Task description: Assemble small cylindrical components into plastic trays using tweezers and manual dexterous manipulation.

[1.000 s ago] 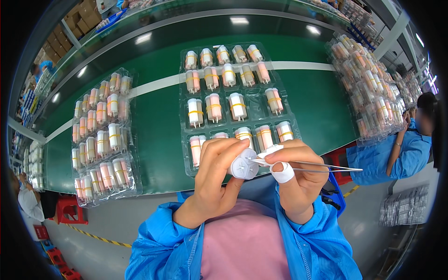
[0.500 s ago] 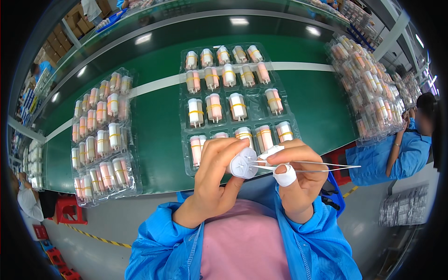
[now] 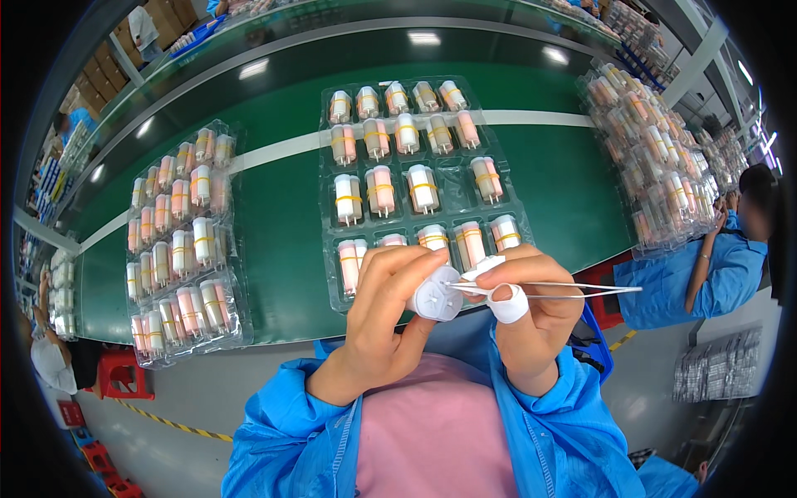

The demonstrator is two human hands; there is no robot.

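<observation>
My left hand [image 3: 378,307] is closed round a short cluster of white cylindrical tubes [image 3: 437,300], its lobed end face turned to the right. Small marks or openings show on that face. In my right hand [image 3: 544,311] is a pair of slim metal tweezers [image 3: 594,290], pinched between thumb and fingers. The points of the tweezers reach the end face of the cluster; whether they grip anything there is too small to tell. White wraps cover my right thumb and another right fingertip. Both hands are over the near edge of the clear tray [image 3: 454,187].
The clear tray holds rows of banded pink, white and grey tube clusters on a green conveyor belt [image 3: 282,199]. Filled trays stand stacked at left [image 3: 178,274] and right [image 3: 656,158]. A person in blue [image 3: 706,274] works at the right. A red stool [image 3: 124,373] stands at lower left.
The tweezers' arms have drawn closer together, and their points have moved slightly left on the end face. The left hand has barely shifted. Someone in blue has come into view at lower right.
</observation>
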